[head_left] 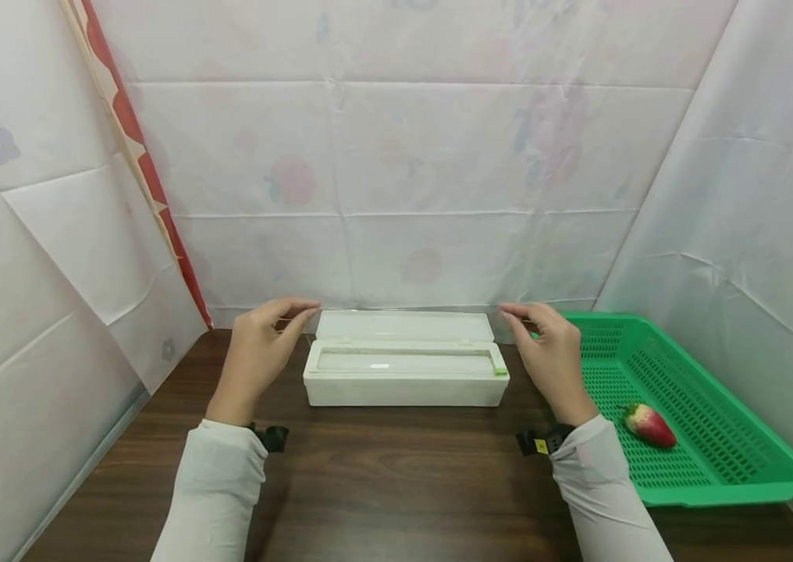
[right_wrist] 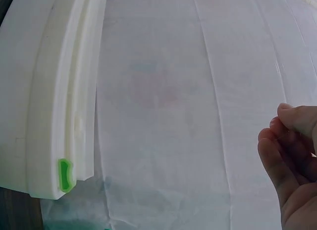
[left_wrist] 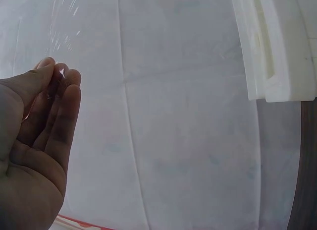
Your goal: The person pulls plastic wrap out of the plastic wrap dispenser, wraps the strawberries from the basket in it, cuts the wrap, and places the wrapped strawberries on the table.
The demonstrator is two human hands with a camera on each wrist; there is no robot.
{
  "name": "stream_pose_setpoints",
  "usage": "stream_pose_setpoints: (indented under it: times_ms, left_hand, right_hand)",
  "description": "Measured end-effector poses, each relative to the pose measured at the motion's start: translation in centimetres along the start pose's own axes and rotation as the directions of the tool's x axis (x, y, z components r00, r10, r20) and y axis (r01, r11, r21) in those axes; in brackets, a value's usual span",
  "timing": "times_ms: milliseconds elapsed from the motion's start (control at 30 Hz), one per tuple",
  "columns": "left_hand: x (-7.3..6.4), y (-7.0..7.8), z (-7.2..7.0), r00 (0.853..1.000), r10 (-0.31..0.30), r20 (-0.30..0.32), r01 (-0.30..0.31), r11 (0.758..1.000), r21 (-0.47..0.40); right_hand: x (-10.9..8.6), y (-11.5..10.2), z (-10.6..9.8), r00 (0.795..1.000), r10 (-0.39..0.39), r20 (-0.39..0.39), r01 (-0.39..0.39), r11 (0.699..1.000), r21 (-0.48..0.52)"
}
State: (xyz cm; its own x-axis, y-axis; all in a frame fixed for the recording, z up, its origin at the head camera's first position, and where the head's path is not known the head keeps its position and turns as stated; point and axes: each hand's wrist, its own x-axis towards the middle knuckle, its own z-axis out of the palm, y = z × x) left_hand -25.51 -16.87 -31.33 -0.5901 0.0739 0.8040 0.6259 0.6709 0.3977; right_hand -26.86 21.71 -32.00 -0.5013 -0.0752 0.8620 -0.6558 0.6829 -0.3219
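A long white cling film dispenser (head_left: pixel 407 390) stands on the table, its lid (head_left: pixel 403 324) raised at the back. A bright green slider (head_left: pixel 500 371) sits at the right end of its front part. Clear cling film (left_wrist: pixel 64 39) stretches between the two hands above the dispenser; only its glints and a thin edge show. My left hand (head_left: pixel 259 343) pinches the film at one side, thumb against fingertips. At the other side my right hand (head_left: pixel 547 347) pinches it the same way. How far down the film reaches is hard to see.
A green plastic basket (head_left: pixel 734 375) stands at the right, with a red and cream strawberry-like fruit (head_left: pixel 649 426) in it. Pale patterned sheets (head_left: pixel 396 156) hang behind and at both sides of the dark wooden table (head_left: pixel 396 476).
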Motion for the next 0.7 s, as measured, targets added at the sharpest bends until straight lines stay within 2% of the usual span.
stream_pose_setpoints:
  times_ms: [433, 700]
  left_hand:
    - [0.5, 0.6, -0.7, 0.999, 0.034, -0.024, -0.034, 0.999, -0.004]
    - [0.4, 1.2, -1.1, 0.999, 0.029, -0.027, -0.029, 1.0, 0.006]
  right_hand:
    - [0.6, -0.8, -0.8, 0.999, -0.042, -0.023, 0.042, 0.999, -0.005]
    - [0.6, -1.1, -1.2, 0.999, -0.025, -0.025, 0.025, 1.0, 0.0]
